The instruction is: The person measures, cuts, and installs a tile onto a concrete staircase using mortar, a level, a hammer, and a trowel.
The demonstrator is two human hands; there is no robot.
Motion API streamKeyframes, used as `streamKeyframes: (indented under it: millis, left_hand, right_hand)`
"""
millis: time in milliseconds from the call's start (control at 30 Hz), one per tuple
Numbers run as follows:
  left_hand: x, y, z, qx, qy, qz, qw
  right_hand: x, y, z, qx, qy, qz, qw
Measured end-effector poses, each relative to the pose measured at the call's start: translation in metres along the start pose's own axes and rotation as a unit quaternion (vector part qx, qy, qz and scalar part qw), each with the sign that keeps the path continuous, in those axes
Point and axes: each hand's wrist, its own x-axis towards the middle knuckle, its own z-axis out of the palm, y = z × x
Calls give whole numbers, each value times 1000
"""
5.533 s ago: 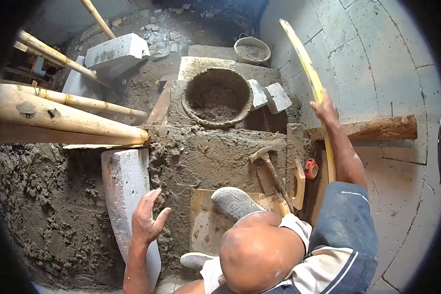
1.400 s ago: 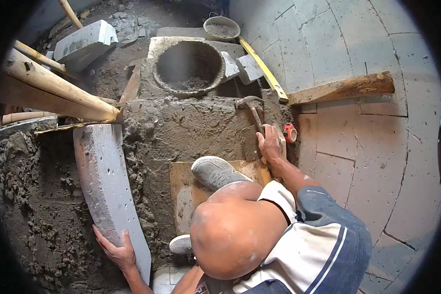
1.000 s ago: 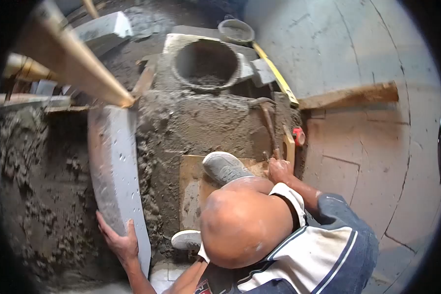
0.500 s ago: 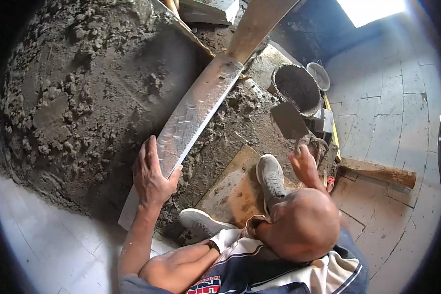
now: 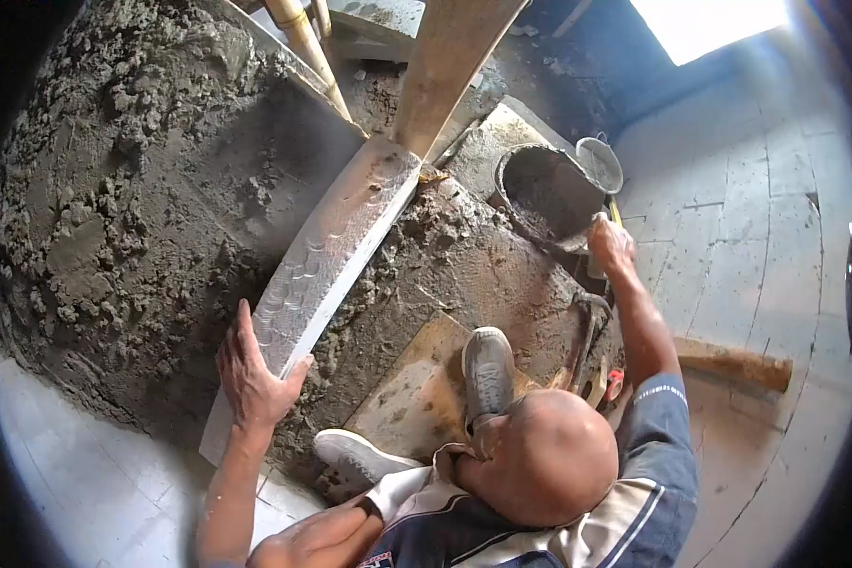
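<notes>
A long grey block [image 5: 336, 246] with a wet, smeared top lies at a slant along the edge of the rough mortar bed [image 5: 161, 189]. My left hand [image 5: 254, 379] grips its near end, thumb on the right side and fingers on the left. At the right, my right hand [image 5: 612, 244] is closed around the trowel's handle at the rim of a round bucket [image 5: 532, 213]. The trowel's blade is inside the bucket, hard to tell from the grey mortar there.
Behind the block rises a wooden plank [image 5: 454, 66], beside bamboo poles [image 5: 301, 43]. A white pail [image 5: 599, 166] stands past the bucket. My shoes [image 5: 489, 371] are near a stained board [image 5: 412, 379]. A wooden piece [image 5: 738, 365] lies on the right-hand floor tiles.
My right hand has moved forward to the bucket, and the trowel has gone from beside it into it. My left hand stays on the block. The view has shifted slightly.
</notes>
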Motion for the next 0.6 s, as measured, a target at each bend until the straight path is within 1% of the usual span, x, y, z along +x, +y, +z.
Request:
streamKeyframes:
  millis: [33,67,100,167,200,233,300,333,367,400,433,500,533,567,600]
  left_hand:
    - [0,2,2,4,2,-9,1000]
    - [1,4,2,21,1,-11,1000]
    - [1,3,4,23,0,-23,999]
    - [-1,0,8,30,3,-16,999]
    - [-1,2,8,44,1,-24,999]
    - [-2,3,8,46,-1,-28,999]
    - [-1,2,9,27,-15,-46,998]
    - [-1,1,9,11,-16,-48,999]
    - [-2,1,8,12,-22,-52,998]
    - [-4,2,9,46,-27,-48,997]
    - [-3,2,9,81,-26,-45,995]
    - [-4,1,8,71,-24,-53,996]
    - [-3,1,5,54,-40,-54,996]
    - [-2,0,6,33,-51,-56,997]
    - [-3,1,8,46,-38,-51,997]
  right_hand:
    - [33,16,18,-30,-17,-2,999]
    - [54,18,24,-36,-30,-1,999]
    - [75,23,44,-40,-32,-12,999]
    - [119,30,100,-53,-50,-51,996]
    - [125,23,116,23,-89,-25,995]
    - [108,8,101,-38,-70,-95,992]
    - [95,12,91,-2,-69,-158,985]
    - [100,1,73,0,-64,-164,984]
    - [90,-7,55,-13,-111,-188,976]
    - [86,-10,45,-27,-158,-213,964]
    - [98,-10,64,-29,-157,-219,962]
    - [124,-30,112,1,-181,-165,970]
    - [122,-36,90,-48,-233,-210,948]
    - [109,-32,83,34,-153,-209,965]
    - [133,-9,131,33,-129,-304,943]
